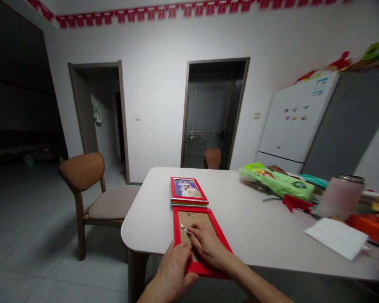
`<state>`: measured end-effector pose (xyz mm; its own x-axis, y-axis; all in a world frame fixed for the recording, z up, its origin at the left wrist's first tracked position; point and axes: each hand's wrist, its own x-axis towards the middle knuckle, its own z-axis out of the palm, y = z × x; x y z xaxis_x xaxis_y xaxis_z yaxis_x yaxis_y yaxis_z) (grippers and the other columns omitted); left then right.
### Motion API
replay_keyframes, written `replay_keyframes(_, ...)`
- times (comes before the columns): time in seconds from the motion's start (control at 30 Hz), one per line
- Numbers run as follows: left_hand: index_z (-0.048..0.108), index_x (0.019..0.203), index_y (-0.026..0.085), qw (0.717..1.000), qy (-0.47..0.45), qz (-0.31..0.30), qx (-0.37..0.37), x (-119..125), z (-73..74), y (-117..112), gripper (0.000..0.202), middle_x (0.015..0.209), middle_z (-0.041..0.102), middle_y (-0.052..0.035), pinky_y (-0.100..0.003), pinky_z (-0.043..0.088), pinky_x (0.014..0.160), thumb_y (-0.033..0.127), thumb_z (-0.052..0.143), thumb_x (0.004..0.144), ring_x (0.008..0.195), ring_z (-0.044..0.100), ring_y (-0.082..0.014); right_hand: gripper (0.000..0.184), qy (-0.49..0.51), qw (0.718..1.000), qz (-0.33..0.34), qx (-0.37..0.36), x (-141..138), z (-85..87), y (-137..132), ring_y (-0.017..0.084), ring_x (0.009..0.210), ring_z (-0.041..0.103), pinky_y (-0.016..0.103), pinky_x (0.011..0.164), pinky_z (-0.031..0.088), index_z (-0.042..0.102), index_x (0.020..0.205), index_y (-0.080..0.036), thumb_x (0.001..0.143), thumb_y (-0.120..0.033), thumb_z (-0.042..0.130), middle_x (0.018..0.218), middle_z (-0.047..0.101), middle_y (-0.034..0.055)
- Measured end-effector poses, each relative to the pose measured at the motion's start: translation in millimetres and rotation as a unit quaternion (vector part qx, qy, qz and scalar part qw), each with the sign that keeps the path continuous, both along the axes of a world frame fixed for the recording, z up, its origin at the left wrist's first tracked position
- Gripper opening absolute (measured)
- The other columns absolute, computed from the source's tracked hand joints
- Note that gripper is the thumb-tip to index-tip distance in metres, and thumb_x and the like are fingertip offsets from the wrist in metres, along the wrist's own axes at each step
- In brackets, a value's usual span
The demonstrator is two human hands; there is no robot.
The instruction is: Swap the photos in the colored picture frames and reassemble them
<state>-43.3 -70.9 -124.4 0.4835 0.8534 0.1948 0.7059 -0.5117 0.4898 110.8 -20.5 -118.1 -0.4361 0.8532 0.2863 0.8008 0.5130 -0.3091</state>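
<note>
A red photo frame (pixel 219 235) lies back side up at the table's near edge, its brown backing board (pixel 203 217) showing. My left hand (pixel 174 263) grips the near left corner of this frame, thumb along the near edge. Over the backing, my right hand (pixel 205 244) has its fingers bent and pressed together at a small metal hanger (pixel 185 229). A second metal piece (pixel 191 215) sits farther up the board. Just beyond lies a stack of frames, the top red picture frame (pixel 189 190) showing a photo of people.
The white table (pixel 230 210) carries a green package (pixel 278 183), a pink jar (pixel 342 195), a white tissue pack (pixel 337 237) and an orange box (pixel 371 229) on the right. A wooden chair (pixel 113 202) stands at the left; a fridge (pixel 297 113) is behind on the right.
</note>
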Motion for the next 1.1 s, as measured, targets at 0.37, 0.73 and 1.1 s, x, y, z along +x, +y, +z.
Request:
replay_keyframes(0.37, 0.049, 0.105, 0.018, 0.999, -0.032, -0.011, 0.002, -6, -2.2, -2, 0.042, 0.115, 0.050, -0.0038, -0.032, 0.018, 0.101, 0.026, 0.061, 0.065, 0.108, 0.042, -0.0164, 0.024, -0.086, 0.996, 0.029, 0.013, -16, -3.9, 11, 0.019, 0.091, 0.043, 0.030, 0.074, 0.031, 0.059, 0.087, -0.024, 0.078, -0.021, 0.038, 0.094, 0.053, 0.0044)
replay_keyframes(0.73, 0.042, 0.116, 0.013, 1.000, 0.003, -0.011, -0.024, -7, -3.5, -8, 0.060, 0.120, 0.047, -0.0105, -0.037, 0.018, 0.102, 0.026, 0.065, 0.062, 0.112, 0.039, -0.0212, 0.025, 0.011, 0.987, -0.158, -0.028, -2, -10.3, 63, 0.014, 0.071, 0.054, 0.022, 0.058, 0.034, 0.062, 0.077, -0.018, 0.077, -0.030, 0.040, 0.077, 0.063, 0.0045)
replay_keyframes(1.1, 0.042, 0.115, 0.012, 0.997, 0.073, -0.038, -0.012, -4, -2.1, -3, 0.064, 0.120, 0.046, -0.0146, -0.045, 0.023, 0.098, 0.027, 0.067, 0.058, 0.112, 0.039, -0.0256, 0.025, 0.072, 0.963, -0.256, -0.034, 5, -11.0, 83, 0.016, 0.065, 0.056, 0.022, 0.052, 0.031, 0.060, 0.068, -0.016, 0.072, -0.035, 0.044, 0.072, 0.065, 0.0080)
